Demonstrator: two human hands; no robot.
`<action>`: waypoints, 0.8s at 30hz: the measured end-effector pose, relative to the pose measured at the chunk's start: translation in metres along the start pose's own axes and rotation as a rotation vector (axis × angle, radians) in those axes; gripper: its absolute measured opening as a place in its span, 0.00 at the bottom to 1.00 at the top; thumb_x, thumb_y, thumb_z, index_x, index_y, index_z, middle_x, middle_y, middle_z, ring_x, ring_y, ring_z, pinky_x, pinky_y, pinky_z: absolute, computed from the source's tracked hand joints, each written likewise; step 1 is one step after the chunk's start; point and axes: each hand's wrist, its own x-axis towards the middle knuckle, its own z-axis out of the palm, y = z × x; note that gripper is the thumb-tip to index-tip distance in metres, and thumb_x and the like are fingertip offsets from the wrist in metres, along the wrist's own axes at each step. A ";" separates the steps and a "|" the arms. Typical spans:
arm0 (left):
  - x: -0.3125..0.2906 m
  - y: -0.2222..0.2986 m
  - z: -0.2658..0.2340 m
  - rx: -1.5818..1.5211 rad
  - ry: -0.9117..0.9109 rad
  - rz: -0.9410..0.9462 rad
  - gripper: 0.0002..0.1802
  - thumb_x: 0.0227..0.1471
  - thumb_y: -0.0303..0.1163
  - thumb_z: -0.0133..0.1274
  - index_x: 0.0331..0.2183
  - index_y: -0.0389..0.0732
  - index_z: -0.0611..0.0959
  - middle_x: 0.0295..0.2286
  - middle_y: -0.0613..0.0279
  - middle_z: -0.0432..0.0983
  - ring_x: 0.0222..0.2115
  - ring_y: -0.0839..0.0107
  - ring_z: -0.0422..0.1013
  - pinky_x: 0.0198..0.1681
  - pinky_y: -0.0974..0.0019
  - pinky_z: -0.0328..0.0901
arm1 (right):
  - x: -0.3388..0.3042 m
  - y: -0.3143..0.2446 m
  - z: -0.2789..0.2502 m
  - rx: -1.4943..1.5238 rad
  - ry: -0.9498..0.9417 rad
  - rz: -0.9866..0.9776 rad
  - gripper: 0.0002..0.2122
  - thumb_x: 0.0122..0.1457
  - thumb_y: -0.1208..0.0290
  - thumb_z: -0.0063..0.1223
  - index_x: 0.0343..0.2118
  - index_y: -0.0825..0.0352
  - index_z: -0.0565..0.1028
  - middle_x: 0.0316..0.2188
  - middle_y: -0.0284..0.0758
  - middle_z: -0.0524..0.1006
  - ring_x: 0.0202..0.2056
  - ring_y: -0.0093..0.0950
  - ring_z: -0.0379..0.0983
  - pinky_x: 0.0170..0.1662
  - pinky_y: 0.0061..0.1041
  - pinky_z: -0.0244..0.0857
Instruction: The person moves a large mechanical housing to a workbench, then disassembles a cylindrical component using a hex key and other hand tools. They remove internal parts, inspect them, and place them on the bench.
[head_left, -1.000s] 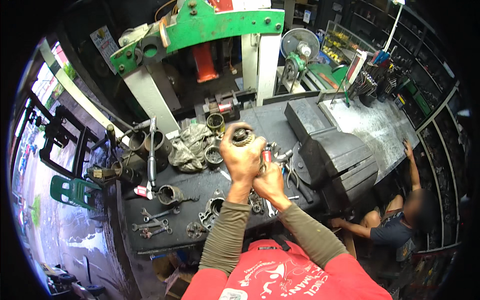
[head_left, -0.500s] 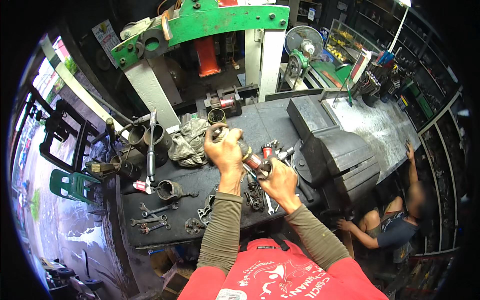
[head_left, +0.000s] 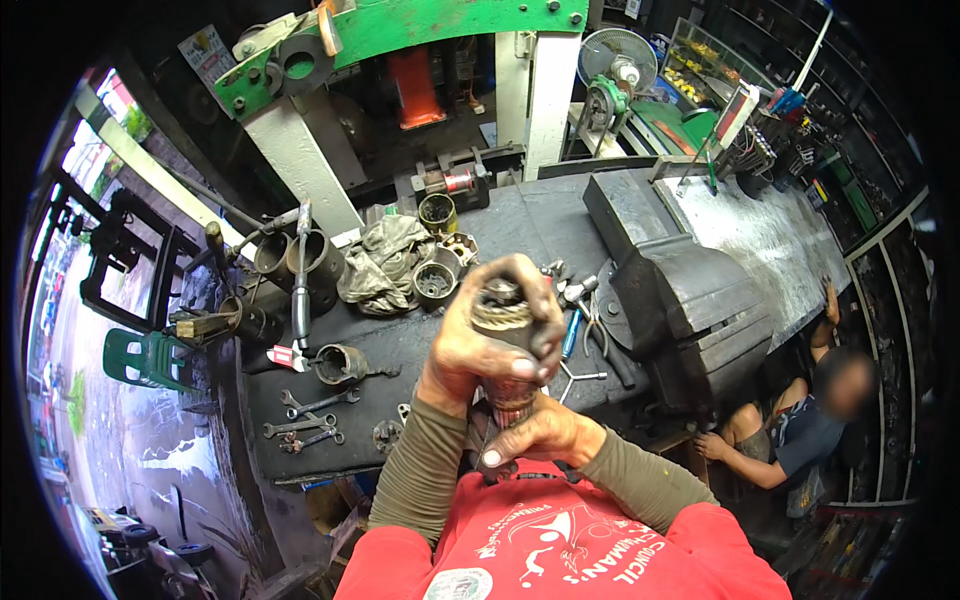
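Note:
A motor armature (head_left: 502, 316), greasy and dark with copper-coloured bands, stands nearly end-on in front of my chest. My left hand (head_left: 462, 350) wraps round its upper part, fingers curled over the far side near the wound end. Lower down, my right hand (head_left: 548, 432) closes round the striped copper section with its thumb across the front. The armature's lower end is partly hidden by my fingers. Beyond my hands on the bench lie a blue-handled screwdriver (head_left: 571, 334), pliers (head_left: 597, 325) and a metal T-shaped tool (head_left: 580, 376).
A large bench vise (head_left: 690, 300) stands right on the dark workbench (head_left: 530, 225). Left are a grey rag (head_left: 378, 268), metal cylinders (head_left: 318, 268), a round housing (head_left: 342, 364) and several wrenches (head_left: 305, 425). A green press frame (head_left: 420, 22) rises behind. Another person (head_left: 775, 440) crouches at right.
Both hands have drawn the armature closer to my chest and turned it from slanting to nearly upright. Round metal parts beside the rag, earlier behind my left hand, now show.

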 end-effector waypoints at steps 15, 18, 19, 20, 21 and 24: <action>0.018 -0.033 -0.060 0.482 0.980 0.661 0.14 0.48 0.13 0.57 0.38 0.34 0.78 0.29 0.54 0.79 0.25 0.64 0.78 0.30 0.62 0.76 | 0.023 0.009 -0.079 -1.743 1.119 -0.594 0.16 0.45 0.68 0.68 0.35 0.67 0.75 0.31 0.43 0.78 0.33 0.46 0.78 0.38 0.44 0.70; 0.018 -0.036 -0.043 0.805 0.976 0.578 0.14 0.46 0.15 0.60 0.37 0.37 0.78 0.29 0.60 0.78 0.28 0.72 0.75 0.32 0.68 0.72 | 0.033 -0.005 -0.062 -1.543 0.994 -0.469 0.11 0.46 0.69 0.66 0.31 0.68 0.79 0.26 0.44 0.81 0.29 0.44 0.80 0.34 0.44 0.71; 0.014 -0.034 -0.037 0.921 0.873 0.517 0.16 0.43 0.15 0.62 0.37 0.38 0.78 0.29 0.63 0.77 0.30 0.75 0.73 0.37 0.70 0.71 | 0.030 -0.007 -0.053 -1.332 0.942 -0.327 0.08 0.46 0.71 0.65 0.28 0.68 0.78 0.24 0.41 0.81 0.26 0.39 0.79 0.32 0.41 0.70; 0.011 -0.031 -0.033 0.781 0.780 0.458 0.18 0.41 0.15 0.63 0.37 0.38 0.78 0.30 0.62 0.76 0.29 0.74 0.74 0.37 0.67 0.72 | 0.028 -0.010 -0.047 -1.114 0.854 -0.217 0.06 0.45 0.74 0.65 0.26 0.67 0.78 0.21 0.38 0.81 0.23 0.35 0.79 0.30 0.37 0.69; 0.006 -0.026 -0.030 0.612 0.637 0.377 0.20 0.41 0.15 0.64 0.38 0.38 0.77 0.30 0.60 0.75 0.28 0.71 0.74 0.36 0.66 0.73 | 0.019 -0.009 -0.038 -0.772 0.627 -0.239 0.05 0.45 0.79 0.64 0.24 0.66 0.78 0.19 0.31 0.79 0.22 0.26 0.76 0.28 0.31 0.67; -0.001 -0.020 -0.027 -0.044 0.127 0.169 0.26 0.40 0.18 0.66 0.41 0.37 0.72 0.28 0.53 0.72 0.26 0.62 0.75 0.30 0.57 0.75 | 0.009 -0.011 -0.021 -0.078 0.172 -0.022 0.06 0.46 0.81 0.66 0.28 0.67 0.80 0.20 0.29 0.77 0.23 0.24 0.75 0.27 0.29 0.67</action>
